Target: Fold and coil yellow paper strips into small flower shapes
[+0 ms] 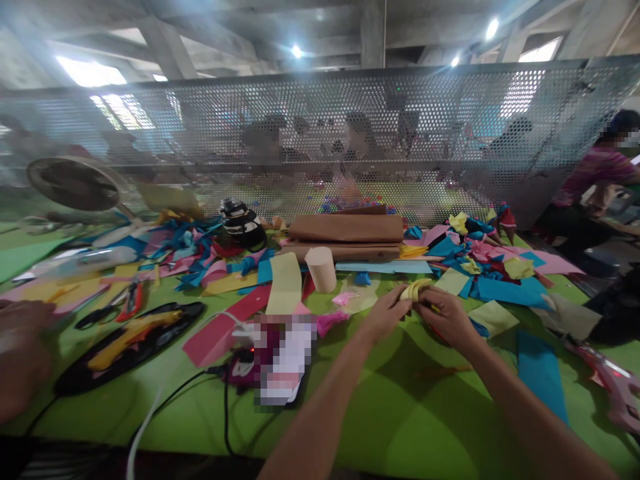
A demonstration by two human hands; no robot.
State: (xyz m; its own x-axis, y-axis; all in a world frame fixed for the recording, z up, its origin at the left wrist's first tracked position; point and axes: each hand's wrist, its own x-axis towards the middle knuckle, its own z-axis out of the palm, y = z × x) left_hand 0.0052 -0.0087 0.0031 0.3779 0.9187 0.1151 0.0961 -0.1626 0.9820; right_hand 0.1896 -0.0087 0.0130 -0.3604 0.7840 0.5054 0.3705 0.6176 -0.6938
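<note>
My left hand and my right hand are close together above the green tabletop. Between their closed fingers is a small piece of yellow paper, curved or folded. Something orange partly shows beneath my right hand, too hidden to name. Left of my hands lie a bright pink twisted paper piece and a lighter pink one. A pale yellow sheet and a blue strip rest to the right.
A phone lies beside a power strip with cables. A paper roll stands before folded brown paper. A pink glue gun is at right. Another person's hand, scissors and a fan are left.
</note>
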